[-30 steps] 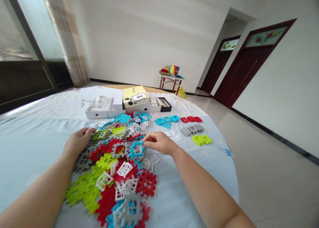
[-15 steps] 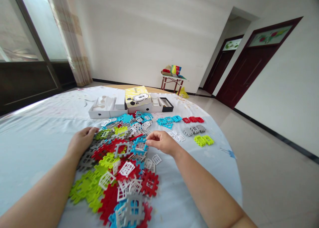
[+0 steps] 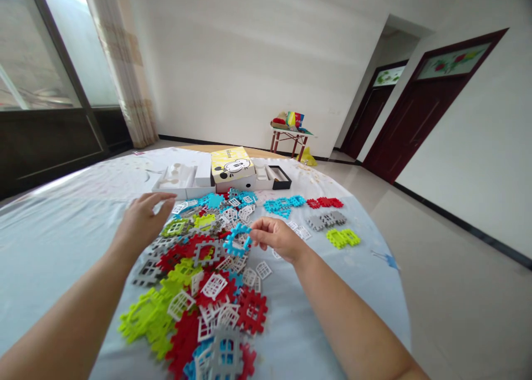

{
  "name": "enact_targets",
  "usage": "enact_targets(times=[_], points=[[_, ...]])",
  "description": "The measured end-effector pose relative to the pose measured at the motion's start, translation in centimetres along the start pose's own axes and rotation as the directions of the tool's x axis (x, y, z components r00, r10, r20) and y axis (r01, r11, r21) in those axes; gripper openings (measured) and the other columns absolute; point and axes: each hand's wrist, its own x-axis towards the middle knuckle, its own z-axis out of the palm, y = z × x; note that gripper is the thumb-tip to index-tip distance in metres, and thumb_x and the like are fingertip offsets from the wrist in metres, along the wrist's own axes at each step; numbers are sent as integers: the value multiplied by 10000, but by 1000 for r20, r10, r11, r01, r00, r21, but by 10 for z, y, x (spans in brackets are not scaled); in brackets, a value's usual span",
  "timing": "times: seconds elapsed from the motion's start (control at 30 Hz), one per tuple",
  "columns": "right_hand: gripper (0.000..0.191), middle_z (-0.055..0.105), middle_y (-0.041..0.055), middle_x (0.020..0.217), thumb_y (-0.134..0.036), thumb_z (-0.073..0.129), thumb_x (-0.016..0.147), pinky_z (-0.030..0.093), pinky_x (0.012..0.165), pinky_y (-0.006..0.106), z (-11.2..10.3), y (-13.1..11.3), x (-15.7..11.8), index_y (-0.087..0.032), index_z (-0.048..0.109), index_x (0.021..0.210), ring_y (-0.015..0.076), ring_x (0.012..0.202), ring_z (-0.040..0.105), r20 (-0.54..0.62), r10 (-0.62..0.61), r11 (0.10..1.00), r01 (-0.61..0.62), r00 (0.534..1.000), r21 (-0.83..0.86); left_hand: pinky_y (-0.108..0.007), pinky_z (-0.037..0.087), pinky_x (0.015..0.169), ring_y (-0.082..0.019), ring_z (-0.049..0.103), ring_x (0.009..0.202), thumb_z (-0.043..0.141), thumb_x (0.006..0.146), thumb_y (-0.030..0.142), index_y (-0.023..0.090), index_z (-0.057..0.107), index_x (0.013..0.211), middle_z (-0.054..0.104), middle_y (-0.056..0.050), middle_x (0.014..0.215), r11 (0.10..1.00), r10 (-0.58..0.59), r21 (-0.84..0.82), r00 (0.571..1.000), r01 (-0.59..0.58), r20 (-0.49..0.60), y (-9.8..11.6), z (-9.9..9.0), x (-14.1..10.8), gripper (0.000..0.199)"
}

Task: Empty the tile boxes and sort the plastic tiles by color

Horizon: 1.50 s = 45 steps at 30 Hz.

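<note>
Between the thumb and fingers of my right hand (image 3: 276, 238) is a blue square building piece (image 3: 230, 246) with notched edges and an open middle, held over the right side of a heap. My left hand (image 3: 143, 219) hovers at the heap's left edge, fingers apart and holding nothing. The heap has red notched pieces (image 3: 252, 309), lime green pieces (image 3: 145, 313), grey pieces (image 3: 206, 251) and white window pieces (image 3: 214, 286). Near me, a grey piece (image 3: 226, 352) with a window opening lies over blue ones.
Right of the heap lie sorted groups: blue pieces (image 3: 285, 204), red pieces (image 3: 325, 203), grey pieces (image 3: 327, 220), green pieces (image 3: 343, 237) and white windows (image 3: 300, 230). Behind the heap stand a yellow cartoon box (image 3: 233, 167), white trays (image 3: 177, 179) and a black-edged box (image 3: 279, 177).
My right hand has lifted the blue piece from the heap and moved slightly right. My left hand has risen, its fingers opening. The view has shifted a little.
</note>
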Motion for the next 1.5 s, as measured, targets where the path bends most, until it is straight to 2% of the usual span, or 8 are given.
enact_targets(times=[0.17, 0.27, 0.4, 0.7, 0.9, 1.03, 1.3, 1.5], points=[[265, 572, -28, 568, -376, 680, 685, 313, 450, 198, -4, -3, 0, -156, 563, 774, 62, 465, 454, 15, -21, 998, 20, 1000, 53, -291, 384, 909, -172, 528, 1002, 446, 832, 412, 233, 604, 1091, 615, -23, 1107, 894, 344, -405, 874, -193, 343, 64, -11, -13, 353], [259, 570, -28, 571, -372, 678, 694, 311, 454, 199, -5, -3, 0, -157, 556, 771, 61, 465, 453, 26, -34, 996, 31, 999, 88, -292, 393, 912, -182, 534, 1023, 483, 812, 400, 278, 618, 1092, 615, -7, 1129, 859, 411, -489, 773, -152, 484, 78, -5, -25, 334], [278, 563, -30, 573, -380, 687, 686, 306, 456, 202, -6, -2, -1, -158, 547, 775, 62, 464, 450, 26, -28, 992, 25, 999, 121, -284, 435, 845, -180, 571, 933, 534, 774, 406, 263, 647, 1041, 655, -9, 1026, 842, 418, -534, 712, -71, 564, 81, 1, -32, 323], [308, 481, -64, 564, -405, 706, 661, 307, 468, 211, -1, -14, -7, -184, 526, 776, 56, 462, 426, 28, -114, 959, 103, 993, 265, -255, 438, 629, -135, 531, 656, 539, 725, 513, 186, 649, 808, 640, -16, 737, 800, 268, -577, 762, 165, 590, 92, 16, -34, 354], [299, 496, -57, 553, -416, 690, 653, 327, 480, 218, -29, -37, -10, -188, 535, 772, 68, 491, 431, -293, -180, 960, 232, 939, 154, -215, 308, 398, -84, 393, 419, 565, 648, 598, 190, 637, 842, 572, 16, 595, 813, 10, -470, 798, 344, 602, 89, 25, -36, 457], [327, 525, -44, 573, -420, 685, 633, 342, 475, 213, -62, -33, -8, -169, 558, 801, 74, 507, 457, -476, -189, 978, 209, 859, -12, -239, 402, 500, -129, 523, 544, 580, 647, 570, 195, 668, 802, 637, -8, 669, 842, 84, -478, 815, 249, 573, 98, 34, -31, 415], [414, 581, -8, 669, -433, 626, 657, 378, 471, 216, -95, -19, -7, -152, 602, 961, 102, 574, 510, -641, -236, 972, 166, 731, -169, -299, 446, 620, -204, 608, 699, 568, 682, 493, 139, 639, 1036, 682, -56, 790, 878, 259, -473, 753, 79, 605, 150, 82, -17, 505], [377, 620, 20, 728, -418, 605, 682, 427, 499, 219, -105, -18, -8, -151, 610, 947, 126, 631, 565, -624, -285, 955, 161, 727, -248, -298, 437, 783, -223, 597, 893, 524, 714, 526, 146, 611, 1087, 664, -78, 1012, 899, 210, -439, 879, -2, 427, 140, 60, 1, 540]])
